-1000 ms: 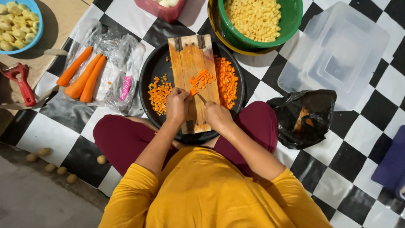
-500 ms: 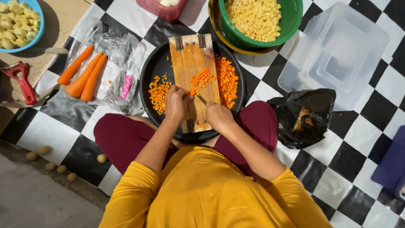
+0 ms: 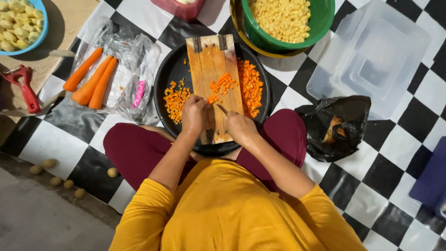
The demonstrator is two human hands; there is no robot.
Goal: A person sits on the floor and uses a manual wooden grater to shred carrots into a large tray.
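- At the far left I see a blue bowl point(image 3: 21, 23) of pale peeled pieces on a brown mat, and a red peeler point(image 3: 23, 86) lying below it.
- Next come three whole carrots point(image 3: 90, 79) lying side by side on a crumpled clear plastic bag point(image 3: 134, 69), on the checkered floor point(image 3: 42, 144).
- In the middle sits a round black tray point(image 3: 167, 69) with a wooden cutting board point(image 3: 211, 60) laid across it; diced carrot point(image 3: 175, 98) is heaped in the tray on both sides of the board, and a small pile lies on the board itself.
- My left hand point(image 3: 195, 114) rests on the board with its grip closed down on carrot pieces just beside that pile.
- My right hand point(image 3: 239, 126) is just beside the left, its grip closed around a knife point(image 3: 222, 109) whose blade points toward the left fingers.
- Above the board stands a green bowl point(image 3: 325, 18) full of yellow cubes.
- To the right lies a black plastic bag point(image 3: 344, 116) with orange scraps in it, near my knee.
- At the far right is a stack of clear plastic containers point(image 3: 376, 56).
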